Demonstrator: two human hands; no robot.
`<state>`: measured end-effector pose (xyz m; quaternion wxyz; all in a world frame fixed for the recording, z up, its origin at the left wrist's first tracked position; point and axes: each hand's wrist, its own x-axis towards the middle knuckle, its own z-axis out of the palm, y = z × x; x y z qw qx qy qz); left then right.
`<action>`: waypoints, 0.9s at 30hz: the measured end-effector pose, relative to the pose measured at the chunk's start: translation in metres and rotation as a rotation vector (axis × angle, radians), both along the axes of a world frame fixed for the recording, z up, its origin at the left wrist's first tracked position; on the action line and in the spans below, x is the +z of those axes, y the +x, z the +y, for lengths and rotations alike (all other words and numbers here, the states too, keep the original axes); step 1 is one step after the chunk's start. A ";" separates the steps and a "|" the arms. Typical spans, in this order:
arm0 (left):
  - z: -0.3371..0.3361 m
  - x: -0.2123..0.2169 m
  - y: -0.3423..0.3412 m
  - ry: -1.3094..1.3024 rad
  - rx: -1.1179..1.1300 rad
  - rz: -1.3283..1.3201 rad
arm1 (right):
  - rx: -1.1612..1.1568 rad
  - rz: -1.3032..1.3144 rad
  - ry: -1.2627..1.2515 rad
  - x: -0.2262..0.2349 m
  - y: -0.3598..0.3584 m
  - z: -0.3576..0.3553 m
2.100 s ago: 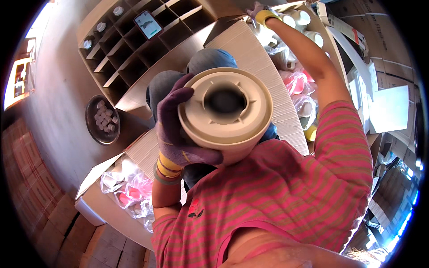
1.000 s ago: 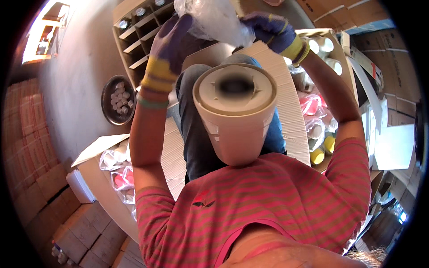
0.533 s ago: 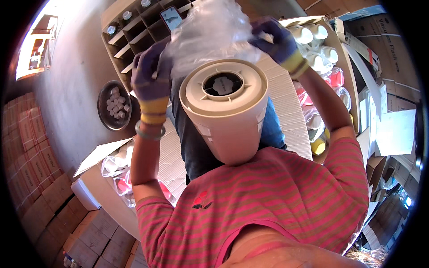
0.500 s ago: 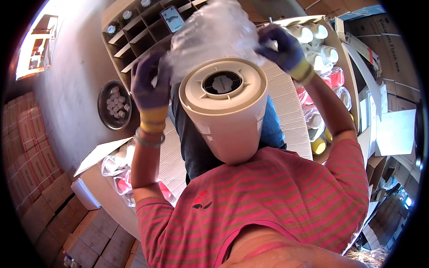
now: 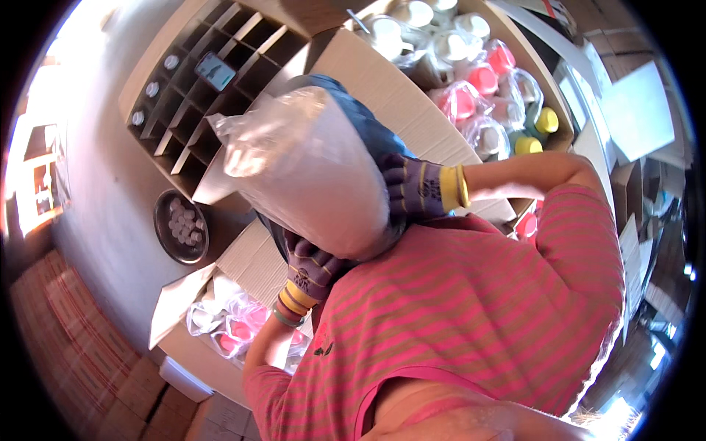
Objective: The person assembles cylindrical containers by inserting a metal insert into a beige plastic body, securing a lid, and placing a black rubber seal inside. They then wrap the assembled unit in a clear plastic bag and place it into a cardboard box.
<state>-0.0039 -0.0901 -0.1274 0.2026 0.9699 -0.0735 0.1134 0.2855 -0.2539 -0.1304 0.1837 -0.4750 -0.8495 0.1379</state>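
Observation:
A cream tapered container (image 5: 316, 176) lies tilted across my lap inside a clear plastic bag (image 5: 268, 121). The bag's gathered, crinkled end sticks out at the far left, over the container's lidded end, and blurs the lid. My left hand (image 5: 312, 266), in a purple and yellow knit glove, grips the near, narrower end from below. Against the right side of the container presses my right hand (image 5: 418, 187), gloved alike, with its fingers curled round the bagged wall. Some fingertips of both hands are hidden by the container.
A divided carton (image 5: 213, 81) at the far left holds a phone (image 5: 215, 71) and a few white-capped bottles. A metal bowl (image 5: 182, 228) contains small white caps. Open cartons of bagged bottles stand at right (image 5: 482, 77) and near left (image 5: 232, 323). Stacked boxes (image 5: 66, 331) line the left.
The plastic bag, earlier held loose above the container's lid, now covers the container. Both hands have come down to its near end, and the container has tipped toward the far left.

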 end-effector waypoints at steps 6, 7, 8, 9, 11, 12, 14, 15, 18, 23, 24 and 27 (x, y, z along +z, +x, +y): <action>-0.005 0.021 0.001 -0.523 0.356 -0.060 | -0.592 1.011 -0.256 0.021 -0.021 0.026; -0.007 0.032 0.004 -0.645 0.427 -0.174 | -0.564 1.232 -0.210 0.029 -0.017 0.034; 0.012 0.045 0.008 -0.570 0.396 -0.101 | -0.536 1.445 -0.156 0.048 -0.008 0.038; 0.030 0.065 0.013 -0.496 0.379 -0.037 | -0.566 1.497 -0.124 0.072 0.002 0.035; 0.029 0.151 0.055 0.158 0.361 0.119 | -0.582 1.621 -0.084 0.122 0.019 0.032; 0.031 0.135 0.083 -0.165 0.360 -0.099 | -0.654 1.384 -0.068 0.127 0.040 0.021; 0.019 0.149 0.141 -0.580 0.369 -0.187 | -0.671 1.395 0.010 0.151 0.067 0.018; 0.022 0.154 0.167 -0.674 0.354 -0.135 | -0.627 1.630 0.117 0.168 0.073 0.019; 0.032 0.153 0.247 -0.367 0.044 -0.246 | -0.689 1.944 0.228 0.201 0.114 0.004; 0.058 0.062 0.332 -0.932 -0.047 0.051 | -0.915 2.047 0.281 0.169 0.175 0.016; 0.023 0.081 0.335 -1.770 0.020 0.141 | -0.915 2.071 0.278 0.161 0.183 0.015; -0.014 0.082 0.344 -1.508 -0.025 0.111 | -0.889 2.130 0.154 0.117 0.221 -0.003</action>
